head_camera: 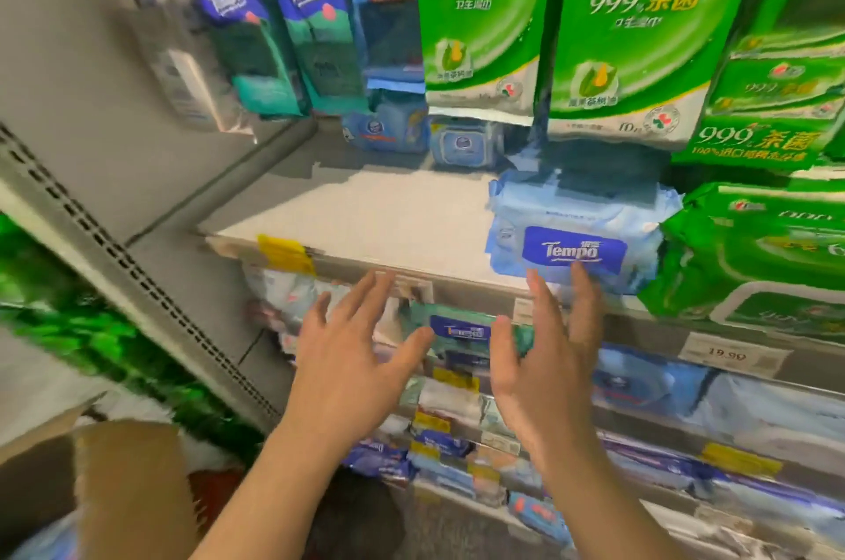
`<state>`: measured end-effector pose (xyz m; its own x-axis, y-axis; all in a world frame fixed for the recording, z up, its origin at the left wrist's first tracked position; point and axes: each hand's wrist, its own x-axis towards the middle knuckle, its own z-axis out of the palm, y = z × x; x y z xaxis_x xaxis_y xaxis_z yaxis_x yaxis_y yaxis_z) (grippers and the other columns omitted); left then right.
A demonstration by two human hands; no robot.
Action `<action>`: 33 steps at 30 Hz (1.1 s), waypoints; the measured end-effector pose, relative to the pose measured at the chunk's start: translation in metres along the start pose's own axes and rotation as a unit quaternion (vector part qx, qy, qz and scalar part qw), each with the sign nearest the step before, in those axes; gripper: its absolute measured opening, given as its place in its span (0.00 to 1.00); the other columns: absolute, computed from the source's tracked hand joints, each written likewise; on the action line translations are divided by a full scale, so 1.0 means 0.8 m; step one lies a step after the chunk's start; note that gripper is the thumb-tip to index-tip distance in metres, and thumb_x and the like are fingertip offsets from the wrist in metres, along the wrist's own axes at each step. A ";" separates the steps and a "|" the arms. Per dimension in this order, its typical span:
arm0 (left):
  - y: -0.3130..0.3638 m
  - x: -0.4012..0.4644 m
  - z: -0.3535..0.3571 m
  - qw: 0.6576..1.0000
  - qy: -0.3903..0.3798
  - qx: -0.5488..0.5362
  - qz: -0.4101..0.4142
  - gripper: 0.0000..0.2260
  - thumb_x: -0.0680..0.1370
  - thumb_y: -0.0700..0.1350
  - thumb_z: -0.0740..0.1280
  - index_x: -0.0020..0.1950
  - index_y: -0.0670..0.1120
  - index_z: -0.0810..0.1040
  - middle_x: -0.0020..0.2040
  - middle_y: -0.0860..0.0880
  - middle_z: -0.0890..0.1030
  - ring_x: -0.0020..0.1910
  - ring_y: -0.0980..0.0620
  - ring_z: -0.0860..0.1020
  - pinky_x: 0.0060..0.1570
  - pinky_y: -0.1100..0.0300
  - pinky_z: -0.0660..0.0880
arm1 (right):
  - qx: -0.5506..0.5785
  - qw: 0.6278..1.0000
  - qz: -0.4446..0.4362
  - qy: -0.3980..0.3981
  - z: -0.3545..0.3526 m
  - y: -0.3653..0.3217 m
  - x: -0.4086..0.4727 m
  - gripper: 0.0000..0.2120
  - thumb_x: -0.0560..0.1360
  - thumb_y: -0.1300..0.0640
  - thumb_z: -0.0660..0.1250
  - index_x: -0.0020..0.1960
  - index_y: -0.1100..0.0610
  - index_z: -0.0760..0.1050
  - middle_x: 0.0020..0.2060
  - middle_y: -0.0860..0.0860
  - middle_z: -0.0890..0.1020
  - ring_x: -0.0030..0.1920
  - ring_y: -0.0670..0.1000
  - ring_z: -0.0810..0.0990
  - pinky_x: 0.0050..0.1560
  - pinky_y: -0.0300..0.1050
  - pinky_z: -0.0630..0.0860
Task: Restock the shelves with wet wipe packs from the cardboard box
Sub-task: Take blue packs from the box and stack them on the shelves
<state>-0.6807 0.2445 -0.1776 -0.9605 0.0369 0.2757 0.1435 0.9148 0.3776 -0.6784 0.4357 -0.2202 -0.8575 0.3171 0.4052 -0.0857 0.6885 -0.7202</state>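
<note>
**Both hands open in front of the half-stocked shelf**

Nearest, at the lower left, an open cardboard box (pixel 123 481) shows one brown flap; what it holds cannot be made out. Above it both bare forearms reach forward. The left hand (pixel 347 358) is spread, fingers straight and apart, holding nothing, in front of the shelf edge. The right hand (pixel 544 358) is likewise open, palm turned inward toward the left; its fingertips (pixel 580 280) reach the front of a light blue Tempo wet wipe pack (pixel 576 234), though whether they actually touch it is unclear in the blur.

That pack lies flat at the front right of the white shelf (pixel 366 212), just beside a green wipe pack (pixel 750 257) on its right. The shelf's left and middle show bare board. A yellow tag (pixel 286 255) sticks to its front lip. Between the two hands, one level lower, a teal pack with a blue label (pixel 457 331) shows, with more blurred packs on the tiers beneath and a price tag (pixel 727 353) reading 19.99.

Farther back on the shelf sit two small blue packs (pixel 425 134). Above hang tall green packs (pixel 631 33) printed 999, and purple Tempo packs (pixel 274 10) to their left.
</note>
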 end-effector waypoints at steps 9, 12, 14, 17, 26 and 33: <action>-0.104 -0.112 -0.045 0.985 -0.014 -0.006 -0.170 0.42 0.69 0.79 0.45 0.80 0.61 0.51 0.80 0.58 0.55 0.79 0.49 0.51 0.76 0.45 0.53 | 0.041 0.970 -0.064 -0.233 0.043 -0.072 -0.068 0.24 0.83 0.43 0.61 0.76 0.50 0.71 0.77 0.49 0.68 0.78 0.48 0.61 0.76 0.39 0.53; -0.145 -0.165 -0.076 0.976 -0.005 -0.021 -0.217 0.43 0.68 0.79 0.43 0.79 0.61 0.51 0.80 0.58 0.54 0.79 0.50 0.49 0.77 0.46 0.51 | 0.042 0.951 -0.089 -0.294 0.067 -0.114 -0.113 0.26 0.82 0.40 0.59 0.78 0.47 0.68 0.78 0.46 0.66 0.79 0.45 0.58 0.75 0.37 0.51; -0.180 -0.210 -0.099 0.967 0.004 -0.023 -0.253 0.44 0.67 0.79 0.44 0.80 0.60 0.52 0.80 0.56 0.55 0.79 0.49 0.49 0.77 0.46 0.52 | 0.042 0.944 -0.106 -0.311 0.089 -0.147 -0.150 0.30 0.80 0.34 0.55 0.77 0.46 0.68 0.78 0.49 0.66 0.80 0.47 0.58 0.77 0.41 0.54; -0.237 -0.286 -0.135 0.951 0.030 -0.019 -0.308 0.45 0.67 0.80 0.42 0.80 0.59 0.53 0.80 0.53 0.57 0.78 0.47 0.51 0.77 0.47 0.51 | 0.018 0.921 -0.123 -0.369 0.125 -0.200 -0.213 0.31 0.79 0.32 0.54 0.78 0.43 0.66 0.80 0.48 0.63 0.81 0.47 0.56 0.80 0.48 0.54; -0.379 -0.489 -0.220 0.886 0.116 -0.036 -0.447 0.45 0.68 0.78 0.46 0.78 0.54 0.61 0.77 0.53 0.65 0.76 0.49 0.61 0.75 0.49 0.58 | 0.031 0.843 -0.215 -0.492 0.191 -0.362 -0.403 0.26 0.82 0.40 0.59 0.78 0.42 0.66 0.81 0.51 0.61 0.81 0.48 0.55 0.79 0.45 0.52; -0.436 -0.558 -0.261 0.847 0.154 -0.065 -0.504 0.44 0.68 0.76 0.48 0.77 0.54 0.62 0.77 0.52 0.65 0.76 0.50 0.61 0.74 0.52 0.56 | 0.039 0.815 -0.250 -0.522 0.244 -0.417 -0.471 0.25 0.81 0.43 0.64 0.77 0.45 0.69 0.78 0.53 0.67 0.80 0.48 0.59 0.77 0.43 0.55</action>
<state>-0.2520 -0.1752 -0.2476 -0.5052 -0.8623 -0.0353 -0.6692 0.3656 0.6469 -0.4259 -0.0405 -0.2424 -0.6673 -0.7447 -0.0115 -0.5531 0.5059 -0.6619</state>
